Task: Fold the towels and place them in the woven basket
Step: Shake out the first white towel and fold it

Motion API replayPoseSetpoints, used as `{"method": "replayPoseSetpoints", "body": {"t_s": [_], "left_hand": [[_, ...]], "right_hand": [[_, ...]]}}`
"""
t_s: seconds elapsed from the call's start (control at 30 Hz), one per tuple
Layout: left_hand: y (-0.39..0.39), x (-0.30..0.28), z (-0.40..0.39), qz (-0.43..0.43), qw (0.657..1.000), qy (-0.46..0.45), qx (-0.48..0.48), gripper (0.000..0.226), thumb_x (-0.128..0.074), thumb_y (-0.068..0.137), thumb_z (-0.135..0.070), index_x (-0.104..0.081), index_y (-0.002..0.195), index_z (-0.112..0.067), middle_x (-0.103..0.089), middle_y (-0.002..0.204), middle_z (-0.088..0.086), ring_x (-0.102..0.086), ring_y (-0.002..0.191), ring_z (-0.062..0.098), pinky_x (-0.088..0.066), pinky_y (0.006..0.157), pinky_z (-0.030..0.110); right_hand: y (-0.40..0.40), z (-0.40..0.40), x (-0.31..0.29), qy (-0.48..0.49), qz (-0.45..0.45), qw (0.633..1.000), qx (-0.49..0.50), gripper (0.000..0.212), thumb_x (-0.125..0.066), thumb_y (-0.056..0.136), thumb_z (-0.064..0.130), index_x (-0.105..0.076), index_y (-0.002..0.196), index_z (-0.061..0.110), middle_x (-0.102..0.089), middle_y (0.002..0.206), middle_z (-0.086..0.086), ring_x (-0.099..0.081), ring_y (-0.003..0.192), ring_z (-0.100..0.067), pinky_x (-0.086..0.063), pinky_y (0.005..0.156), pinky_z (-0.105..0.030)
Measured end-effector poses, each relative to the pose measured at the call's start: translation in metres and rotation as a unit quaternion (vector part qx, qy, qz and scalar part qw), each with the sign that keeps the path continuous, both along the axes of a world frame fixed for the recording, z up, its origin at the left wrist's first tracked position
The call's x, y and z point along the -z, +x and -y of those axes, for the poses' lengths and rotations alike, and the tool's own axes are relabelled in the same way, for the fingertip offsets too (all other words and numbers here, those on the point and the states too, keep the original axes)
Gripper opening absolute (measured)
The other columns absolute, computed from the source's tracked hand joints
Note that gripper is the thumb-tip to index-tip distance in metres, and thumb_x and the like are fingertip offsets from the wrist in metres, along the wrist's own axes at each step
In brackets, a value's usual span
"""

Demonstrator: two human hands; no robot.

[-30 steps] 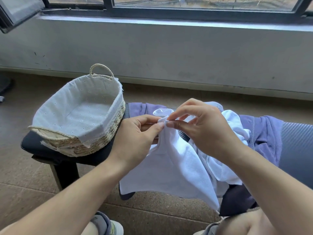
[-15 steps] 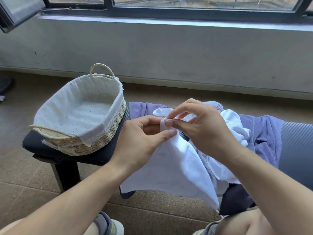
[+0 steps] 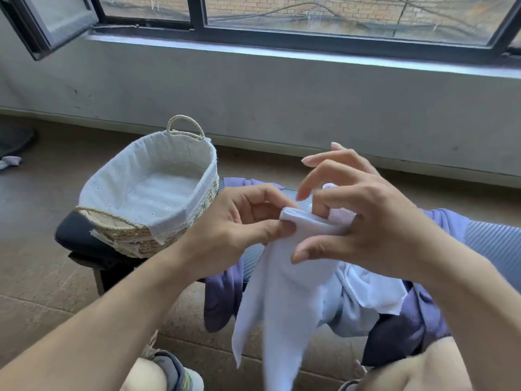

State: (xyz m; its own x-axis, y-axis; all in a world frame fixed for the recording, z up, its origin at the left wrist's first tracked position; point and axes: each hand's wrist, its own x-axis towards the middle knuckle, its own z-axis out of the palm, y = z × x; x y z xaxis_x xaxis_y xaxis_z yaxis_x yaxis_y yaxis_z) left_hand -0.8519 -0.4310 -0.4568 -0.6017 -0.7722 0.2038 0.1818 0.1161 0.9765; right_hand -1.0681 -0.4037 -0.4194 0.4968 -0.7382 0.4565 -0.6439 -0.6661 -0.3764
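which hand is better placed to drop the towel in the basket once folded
Left, probably. The left hand pinches the towel at its top edge, right beside the basket. The right hand is on the far side of the towel.

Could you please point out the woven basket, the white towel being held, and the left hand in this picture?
woven basket [image 3: 194,221]: head view, on its woven side wall.
white towel [image 3: 284,292]: head view, on the hanging cloth below the hands.
left hand [image 3: 239,221]: head view, on the back of the hand.

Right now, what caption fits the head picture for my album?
Both hands, left and right, pinch a white towel beside the empty basket.
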Motion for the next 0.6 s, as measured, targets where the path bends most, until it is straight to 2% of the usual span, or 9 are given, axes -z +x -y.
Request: {"method": "replayPoseSetpoints", "body": {"t_s": [0.07,0.1,0.17,0.2,0.3,0.37,0.43,0.5,0.6], "left_hand": [[0.000,-0.003,-0.003,-0.024,1.000,-0.007,-0.009,0.018,-0.064,0.088,-0.003,-0.075,0.094,-0.015,-0.075,0.092,0.004,-0.069,0.089,0.016,-0.054,0.081,0.024],[0.000,-0.003,-0.005,-0.031,0.999,-0.006,-0.027,0.014,-0.064,0.089,-0.006,-0.074,0.096,-0.013,-0.075,0.094,0.008,-0.069,0.091,0.018,-0.054,0.082,0.025],[-0.003,-0.003,-0.006,-0.021,0.997,0.006,-0.076,0.015,-0.064,0.091,-0.013,-0.070,0.103,-0.006,-0.075,0.101,0.015,-0.070,0.093,0.023,-0.055,0.082,0.028],[-0.004,-0.001,-0.006,-0.002,0.996,0.020,-0.085,0.021,-0.065,0.091,-0.018,-0.068,0.106,-0.003,-0.075,0.104,0.015,-0.071,0.094,0.024,-0.056,0.081,0.029],[-0.002,0.013,0.006,0.098,0.991,0.078,-0.049,0.048,-0.074,0.082,-0.042,-0.067,0.114,-0.006,-0.076,0.108,0.011,-0.072,0.102,0.028,-0.054,0.092,0.042],[0.003,0.021,0.014,0.156,0.983,0.093,-0.011,0.066,-0.078,0.074,-0.045,-0.063,0.124,-0.004,-0.072,0.119,0.016,-0.066,0.116,0.035,-0.047,0.105,0.052],[0.005,0.027,0.020,0.188,0.977,0.098,0.034,0.063,-0.084,0.075,-0.030,-0.061,0.126,0.000,-0.069,0.123,0.021,-0.065,0.119,0.034,-0.045,0.109,0.055],[0.003,0.030,0.022,0.218,0.970,0.091,0.061,0.051,-0.085,0.077,-0.014,-0.062,0.120,0.002,-0.069,0.119,0.023,-0.068,0.109,0.030,-0.048,0.106,0.055],[-0.004,0.032,0.022,0.238,0.968,0.065,0.041,0.054,-0.089,0.074,-0.019,-0.063,0.115,0.003,-0.069,0.114,0.024,-0.068,0.109,0.041,-0.049,0.101,0.060]], "right_hand": [[0.004,-0.010,-0.010,0.024,0.006,1.000,-0.003,0.048,-0.072,0.073,0.068,-0.045,0.068,0.028,-0.064,0.085,0.008,-0.060,0.105,-0.017,-0.041,0.105,-0.034],[0.006,-0.014,-0.013,0.059,0.013,0.998,0.014,0.051,-0.071,0.074,0.069,-0.045,0.068,0.026,-0.061,0.076,0.007,-0.059,0.086,-0.014,-0.046,0.088,-0.028],[0.010,-0.016,-0.015,0.141,0.042,0.987,0.067,0.057,-0.070,0.074,0.073,-0.047,0.070,0.021,-0.052,0.060,0.005,-0.043,0.058,-0.012,-0.038,0.055,-0.026],[0.011,-0.015,-0.015,0.176,0.053,0.979,0.091,0.055,-0.071,0.073,0.071,-0.049,0.073,0.020,-0.050,0.055,0.005,-0.037,0.052,-0.011,-0.032,0.049,-0.027],[0.011,-0.007,-0.008,0.219,0.038,0.967,0.124,0.038,-0.074,0.076,0.059,-0.054,0.079,0.027,-0.053,0.055,0.008,-0.035,0.049,-0.010,-0.030,0.046,-0.027],[0.009,-0.003,-0.004,0.224,0.023,0.966,0.124,0.029,-0.074,0.078,0.056,-0.056,0.077,0.033,-0.055,0.059,0.011,-0.039,0.050,-0.009,-0.031,0.046,-0.022],[0.006,0.000,-0.002,0.228,0.041,0.964,0.134,0.024,-0.075,0.081,0.050,-0.057,0.075,0.035,-0.057,0.063,0.011,-0.042,0.051,-0.008,-0.032,0.046,-0.019],[-0.001,0.003,-0.002,0.223,0.048,0.962,0.150,0.021,-0.075,0.083,0.047,-0.059,0.079,0.034,-0.062,0.070,0.010,-0.048,0.056,-0.007,-0.039,0.049,-0.021],[-0.010,0.006,-0.002,0.247,0.073,0.955,0.149,0.019,-0.072,0.087,0.044,-0.059,0.086,0.030,-0.067,0.077,0.006,-0.057,0.063,-0.013,-0.047,0.057,-0.032]]}}
